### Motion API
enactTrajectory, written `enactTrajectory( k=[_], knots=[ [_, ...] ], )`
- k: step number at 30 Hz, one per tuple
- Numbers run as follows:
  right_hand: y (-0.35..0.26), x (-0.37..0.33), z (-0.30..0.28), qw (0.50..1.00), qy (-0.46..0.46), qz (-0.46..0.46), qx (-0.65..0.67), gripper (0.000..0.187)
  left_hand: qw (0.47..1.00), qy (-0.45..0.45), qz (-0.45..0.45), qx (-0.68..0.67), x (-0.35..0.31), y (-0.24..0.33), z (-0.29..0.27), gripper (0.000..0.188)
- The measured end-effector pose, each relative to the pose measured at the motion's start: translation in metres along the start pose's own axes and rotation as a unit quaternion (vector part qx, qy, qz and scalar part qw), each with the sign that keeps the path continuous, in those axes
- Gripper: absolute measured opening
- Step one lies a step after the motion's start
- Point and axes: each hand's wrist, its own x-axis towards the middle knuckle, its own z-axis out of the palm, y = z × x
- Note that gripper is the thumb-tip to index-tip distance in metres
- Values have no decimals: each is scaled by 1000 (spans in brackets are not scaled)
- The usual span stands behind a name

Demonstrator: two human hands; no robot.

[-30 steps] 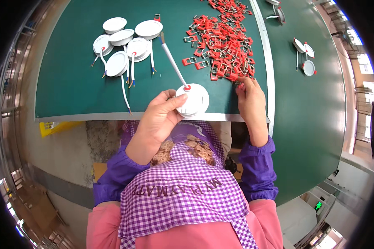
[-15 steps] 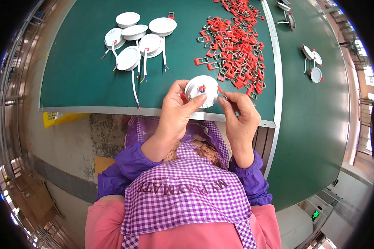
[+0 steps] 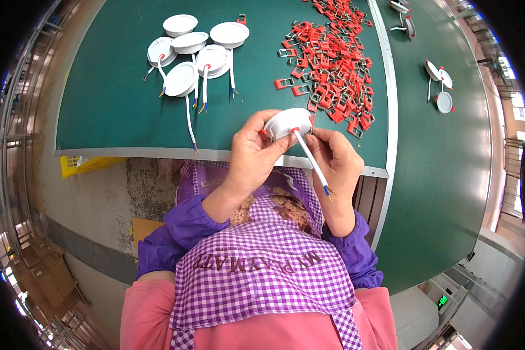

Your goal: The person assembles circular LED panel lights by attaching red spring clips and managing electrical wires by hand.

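A round white downlight [image 3: 284,122] is held up over the table's front edge, tilted, its white cable [image 3: 311,156] hanging toward me with bare coloured wire ends. My left hand [image 3: 249,156] grips its left side, thumb below and fingers round the rim, beside a red spring clip [image 3: 265,134]. At the opposite rim, the thumb and fingertips of my right hand [image 3: 340,160] pinch a second red clip [image 3: 312,120]; the fingers partly hide it. A big heap of red clips with metal loops [image 3: 332,70] lies just beyond my right hand.
Several white downlights with cables [image 3: 181,80] lie on the green table [image 3: 111,116] at the left. A pale metal strip [image 3: 389,87] separates it from a second green surface [image 3: 437,192], where more downlights with red clips [image 3: 444,102] lie. A yellow crate [image 3: 90,165] is below the table edge.
The downlight has tipped, so its cable now swings out toward my right wrist instead of pointing at me end-on. My right fingertips have closed in against its right rim.
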Motion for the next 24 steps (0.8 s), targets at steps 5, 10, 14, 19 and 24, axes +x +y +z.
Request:
enactTrajectory(
  k=[5, 10, 14, 19, 24],
  knots=[
    [15, 2, -2, 959, -6, 141, 245, 17, 1000, -19, -4, 3, 1, 8, 1, 31],
    [4, 3, -19, 940, -87, 211, 253, 38, 999, -47, -21, 4, -5, 15, -1, 31],
    [11, 1, -31, 899, -92, 259, 341, 35, 995, -98, -24, 17, -9, 13, 10, 33],
    [59, 2, -49, 915, -74, 241, 316, 36, 985, -129, -100, 50, 10, -1, 26, 43],
    [124, 29, -119, 896, 233, 243, 289, 34, 778, 6, 265, 570, 97, 17, 10, 61]
  ],
)
